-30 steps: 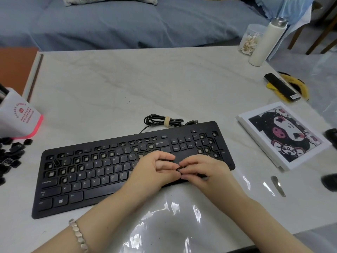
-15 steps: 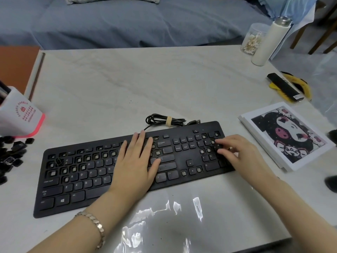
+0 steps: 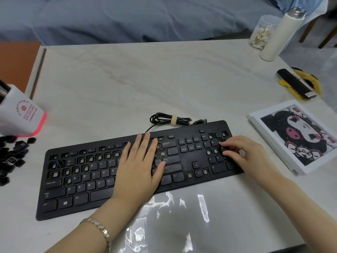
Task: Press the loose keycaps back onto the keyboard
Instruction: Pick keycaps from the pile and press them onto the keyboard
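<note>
Keyboard [image 3: 189, 159] lies on table [image 3: 127, 79], many sockets bare; legible keys include Backspace, Enter, Caps Lock. Left hand [image 3: 138, 168] rests flat on its centre, fingers straight. Right hand [image 3: 244, 154], fingers bent, presses numpad [image 3: 213, 158]; any keycap beneath cannot be told. Loose keycaps [image 3: 12, 157] heaped at table's left edge.

Pale marble table [image 3: 145, 79] before a blue-grey sofa [image 3: 127, 19].

Open marble tabletop [image 3: 145, 79] behind keyboard [image 3: 82, 179], coiled cable [image 3: 169, 119] at its rear edge, loose keycaps [image 3: 12, 157] and white pen holder [image 3: 21, 115] to its left, cartoon picture board [image 3: 299, 136] just beside its right end
</note>
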Tool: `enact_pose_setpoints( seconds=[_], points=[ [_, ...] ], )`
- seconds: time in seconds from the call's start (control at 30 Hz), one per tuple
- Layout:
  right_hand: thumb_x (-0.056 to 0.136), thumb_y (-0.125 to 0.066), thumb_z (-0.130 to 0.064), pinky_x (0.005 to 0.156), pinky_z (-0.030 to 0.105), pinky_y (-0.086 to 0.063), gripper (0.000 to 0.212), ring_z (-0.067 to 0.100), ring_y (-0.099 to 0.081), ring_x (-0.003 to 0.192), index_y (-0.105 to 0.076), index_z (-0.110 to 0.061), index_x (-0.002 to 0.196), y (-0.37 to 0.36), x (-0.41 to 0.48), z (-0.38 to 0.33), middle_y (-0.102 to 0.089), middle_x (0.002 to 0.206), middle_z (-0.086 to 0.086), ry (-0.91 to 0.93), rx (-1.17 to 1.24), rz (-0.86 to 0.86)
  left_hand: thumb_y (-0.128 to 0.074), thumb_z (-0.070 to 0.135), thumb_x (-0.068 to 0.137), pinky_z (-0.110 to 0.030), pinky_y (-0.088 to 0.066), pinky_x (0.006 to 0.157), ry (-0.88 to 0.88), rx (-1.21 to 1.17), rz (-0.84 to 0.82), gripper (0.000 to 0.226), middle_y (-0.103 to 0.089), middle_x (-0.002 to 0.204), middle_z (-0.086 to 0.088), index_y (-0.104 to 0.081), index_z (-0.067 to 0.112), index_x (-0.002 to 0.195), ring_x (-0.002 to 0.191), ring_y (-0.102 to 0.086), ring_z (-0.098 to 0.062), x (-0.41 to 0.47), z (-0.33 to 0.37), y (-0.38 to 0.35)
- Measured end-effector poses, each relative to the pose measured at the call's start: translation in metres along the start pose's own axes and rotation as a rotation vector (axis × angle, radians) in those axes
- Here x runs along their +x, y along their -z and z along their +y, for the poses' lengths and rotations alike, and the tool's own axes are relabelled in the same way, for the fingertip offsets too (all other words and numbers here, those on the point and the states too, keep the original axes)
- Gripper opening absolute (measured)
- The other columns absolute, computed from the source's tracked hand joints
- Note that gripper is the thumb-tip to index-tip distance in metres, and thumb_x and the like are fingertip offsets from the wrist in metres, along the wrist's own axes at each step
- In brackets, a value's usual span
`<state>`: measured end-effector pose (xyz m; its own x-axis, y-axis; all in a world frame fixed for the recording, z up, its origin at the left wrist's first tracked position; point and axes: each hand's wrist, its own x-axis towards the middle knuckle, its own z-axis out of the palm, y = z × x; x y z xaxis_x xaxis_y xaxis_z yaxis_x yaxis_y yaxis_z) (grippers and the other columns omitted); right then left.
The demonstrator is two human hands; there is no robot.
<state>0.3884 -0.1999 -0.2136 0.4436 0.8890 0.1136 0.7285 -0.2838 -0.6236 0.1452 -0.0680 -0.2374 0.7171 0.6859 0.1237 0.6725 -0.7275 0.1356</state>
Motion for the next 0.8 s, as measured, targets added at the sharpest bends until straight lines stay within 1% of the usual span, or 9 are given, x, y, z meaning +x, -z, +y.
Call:
enact_pose_setpoints(
  seconds=[0.1, 0.17, 0.3, 0.4, 0.47, 0.53, 0.67, 0.8],
  points=[
    [0.077, -0.069, -0.004, 0.083, -0.001, -0.033, 0.020, -0.002, -0.052, 0.085, -0.071, -0.012, 0.095, -0.004, 0.000, -0.002, -0.059, 0.091, -0.009, 0.030, -0.021, -0.010, -0.012, 0.050, 0.096, -0.042, -0.022, 0.108, 0.004, -0.002, 0.012, 0.066, -0.043, 0.143, -0.012, -0.048, 0.010, 0.133, 0.133, -0.037, -0.027, 0.000, 0.000, -0.001],
    [0.077, -0.069, -0.004, 0.083, -0.001, -0.032, 0.019, -0.001, -0.051, 0.086, -0.072, -0.012, 0.094, -0.006, 0.001, -0.003, -0.060, 0.091, -0.007, 0.036, -0.029, -0.005, -0.013, 0.049, 0.095, -0.042, -0.022, 0.108, 0.008, 0.000, 0.010, 0.065, -0.042, 0.143, -0.012, -0.048, 0.010, 0.133, 0.133, -0.037, -0.027, 0.000, 0.000, -0.001],
    [0.075, -0.070, -0.001, 0.079, -0.003, -0.031, 0.018, -0.005, -0.048, 0.086, -0.074, -0.011, 0.090, -0.007, 0.008, -0.002, -0.058, 0.086, -0.010, 0.044, -0.032, -0.023, -0.029, 0.045, 0.092, -0.043, -0.022, 0.107, 0.003, 0.006, 0.033, 0.058, -0.043, 0.143, -0.012, -0.049, 0.009, 0.133, 0.133, -0.038, -0.028, 0.000, 0.000, -0.002],
    [0.075, -0.070, -0.002, 0.079, -0.003, -0.031, 0.017, -0.016, -0.049, 0.087, -0.074, -0.011, 0.089, -0.006, 0.010, -0.002, -0.057, 0.087, -0.015, 0.027, -0.004, -0.050, -0.032, 0.044, 0.090, -0.042, -0.022, 0.107, 0.006, 0.006, 0.043, 0.058, -0.043, 0.142, -0.012, -0.049, 0.009, 0.133, 0.133, -0.038, -0.028, -0.001, 0.000, -0.001],
    [0.075, -0.070, -0.002, 0.078, -0.002, -0.032, 0.017, -0.017, -0.049, 0.088, -0.073, -0.011, 0.088, -0.005, 0.009, -0.001, -0.057, 0.088, -0.016, 0.022, 0.018, -0.046, -0.032, 0.044, 0.090, -0.042, -0.023, 0.107, 0.006, 0.001, 0.047, 0.057, -0.044, 0.142, -0.012, -0.050, 0.009, 0.132, 0.133, -0.039, -0.028, -0.001, 0.001, -0.001],
    [0.076, -0.070, -0.002, 0.078, -0.001, -0.032, 0.017, -0.014, -0.050, 0.088, -0.073, -0.012, 0.089, -0.005, 0.008, 0.000, -0.058, 0.088, -0.014, 0.017, 0.032, -0.042, -0.032, 0.044, 0.090, -0.042, -0.023, 0.107, 0.007, 0.002, 0.050, 0.057, -0.044, 0.142, -0.012, -0.050, 0.009, 0.132, 0.133, -0.039, -0.028, -0.001, 0.001, -0.001],
    [0.075, -0.071, -0.002, 0.084, -0.003, -0.028, 0.019, -0.003, -0.048, 0.090, -0.073, -0.014, 0.089, -0.009, 0.006, 0.001, -0.059, 0.090, -0.008, 0.042, -0.010, -0.046, -0.032, 0.044, 0.090, -0.043, -0.023, 0.107, 0.006, 0.002, 0.052, 0.057, -0.044, 0.142, -0.012, -0.050, 0.009, 0.132, 0.133, -0.039, -0.028, -0.001, 0.000, -0.002],
    [0.075, -0.071, -0.002, 0.083, -0.004, -0.027, 0.017, 0.000, -0.046, 0.085, -0.074, -0.012, 0.088, -0.010, 0.007, -0.002, -0.058, 0.088, -0.007, 0.051, -0.058, -0.018, -0.032, 0.044, 0.089, -0.043, -0.023, 0.107, 0.006, 0.007, 0.050, 0.057, -0.044, 0.142, -0.012, -0.050, 0.009, 0.132, 0.133, -0.039, -0.028, -0.001, 0.000, -0.002]
  ],
)
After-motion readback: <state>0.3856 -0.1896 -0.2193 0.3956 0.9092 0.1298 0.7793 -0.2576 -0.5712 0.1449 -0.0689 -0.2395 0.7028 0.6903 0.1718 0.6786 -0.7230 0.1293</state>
